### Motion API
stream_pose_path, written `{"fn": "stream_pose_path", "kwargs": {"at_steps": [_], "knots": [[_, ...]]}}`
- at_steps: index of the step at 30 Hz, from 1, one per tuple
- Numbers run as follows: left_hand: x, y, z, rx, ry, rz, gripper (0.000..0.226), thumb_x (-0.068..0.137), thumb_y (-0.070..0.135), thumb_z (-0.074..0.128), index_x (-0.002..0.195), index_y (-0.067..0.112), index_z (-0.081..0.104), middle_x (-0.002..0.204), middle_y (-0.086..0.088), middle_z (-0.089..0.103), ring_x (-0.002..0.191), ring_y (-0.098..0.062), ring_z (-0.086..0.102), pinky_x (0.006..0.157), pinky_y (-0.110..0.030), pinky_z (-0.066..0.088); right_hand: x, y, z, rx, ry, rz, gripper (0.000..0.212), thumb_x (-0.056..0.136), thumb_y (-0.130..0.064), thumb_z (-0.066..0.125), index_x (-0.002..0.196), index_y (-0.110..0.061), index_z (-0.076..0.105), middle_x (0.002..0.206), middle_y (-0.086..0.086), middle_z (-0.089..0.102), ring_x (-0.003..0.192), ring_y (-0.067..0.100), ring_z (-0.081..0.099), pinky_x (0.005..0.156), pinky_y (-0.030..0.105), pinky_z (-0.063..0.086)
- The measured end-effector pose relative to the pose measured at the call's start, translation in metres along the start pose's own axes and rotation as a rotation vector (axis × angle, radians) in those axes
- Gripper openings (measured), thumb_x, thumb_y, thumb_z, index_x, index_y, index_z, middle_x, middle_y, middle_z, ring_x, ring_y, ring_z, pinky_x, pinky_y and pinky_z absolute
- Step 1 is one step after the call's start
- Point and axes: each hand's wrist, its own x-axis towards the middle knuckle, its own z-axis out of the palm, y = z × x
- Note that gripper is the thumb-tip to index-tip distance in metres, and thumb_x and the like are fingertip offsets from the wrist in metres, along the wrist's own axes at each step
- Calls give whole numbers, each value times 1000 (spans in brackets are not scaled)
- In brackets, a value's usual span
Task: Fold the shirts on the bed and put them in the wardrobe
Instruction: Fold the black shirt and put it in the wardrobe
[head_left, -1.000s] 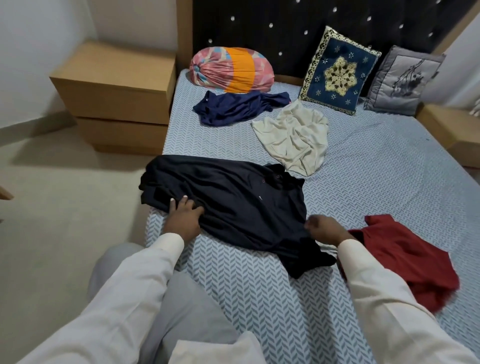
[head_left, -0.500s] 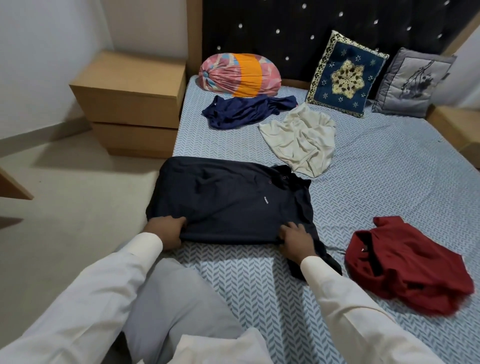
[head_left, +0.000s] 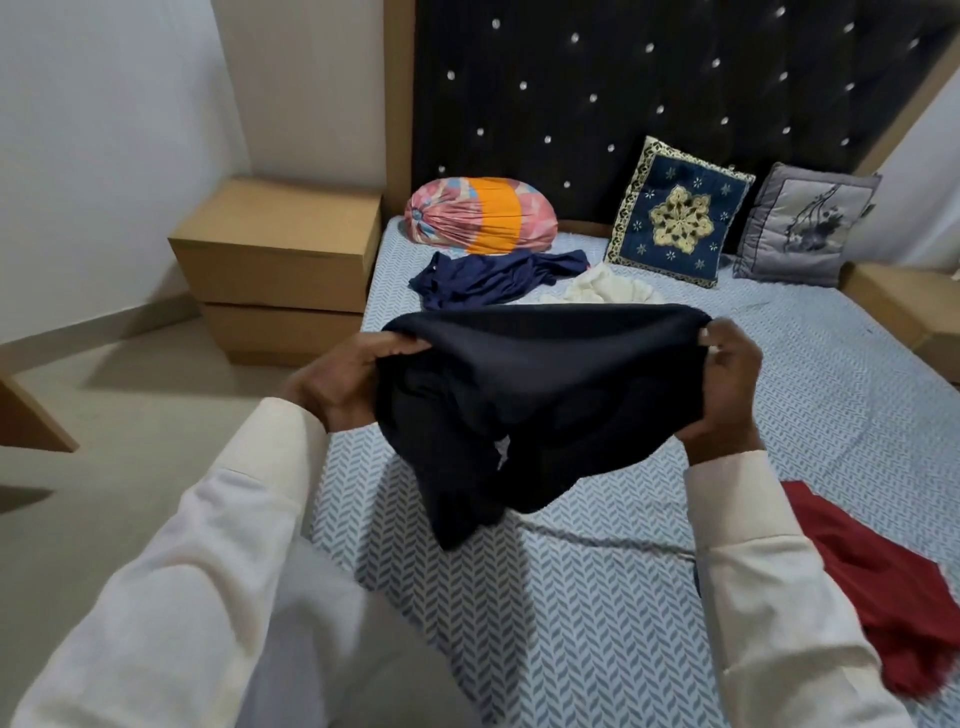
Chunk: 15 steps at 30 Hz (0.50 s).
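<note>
A dark navy shirt (head_left: 535, 400) hangs folded in the air above the bed (head_left: 597, 597). My left hand (head_left: 340, 382) grips its left end and my right hand (head_left: 727, 384) grips its right end, with the fold stretched between them. A red shirt (head_left: 883, 587) lies crumpled on the bed at the right. Near the headboard lie a blue shirt (head_left: 488, 278) and a cream shirt (head_left: 608, 286), the cream one partly hidden behind the held shirt.
A pink and orange bolster (head_left: 480, 215), a blue embroidered cushion (head_left: 678, 210) and a grey cushion (head_left: 805, 223) lean against the dark headboard. A wooden nightstand (head_left: 275, 265) stands left of the bed, another (head_left: 909, 306) at the right. Beige floor lies to the left.
The dark navy shirt lay flat on the bed under both hands; both hands now grip its ends and have lifted it off the sheet. The camera has moved closer.
</note>
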Motion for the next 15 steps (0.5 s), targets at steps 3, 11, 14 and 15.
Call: {"fn": "stream_pose_path", "kwargs": {"at_steps": [3,11,14,15], "knots": [[6,13,1,-81,8,66,34,65,27,81,93,9,76,93,-11,74,85,-23,71,76,-30,58,5,-14,-2,12,-141,71,57,71,-29,55,118,4,60,112,23,63,109,38,58,106,47,43],[85,16,-51,-127,459,157,13,94,23,58,103,18,66,96,-3,69,82,-15,67,78,-33,55,100,-3,-25,-375,287,48,15,85,-18,69,99,-13,68,84,3,71,73,15,68,69,28,56],[105,-10,-91,175,760,123,38,86,29,66,121,22,54,113,-4,60,91,-17,57,88,-41,49,119,16,-65,-547,539,-50,47,79,-22,73,121,-17,54,106,3,61,91,16,59,74,29,50],[105,-28,-104,322,847,70,51,80,33,70,126,21,50,118,-6,59,96,-19,56,95,-44,48,118,30,-80,-630,589,-52,52,77,-22,75,123,-19,51,114,6,58,96,19,58,81,33,50]]}}
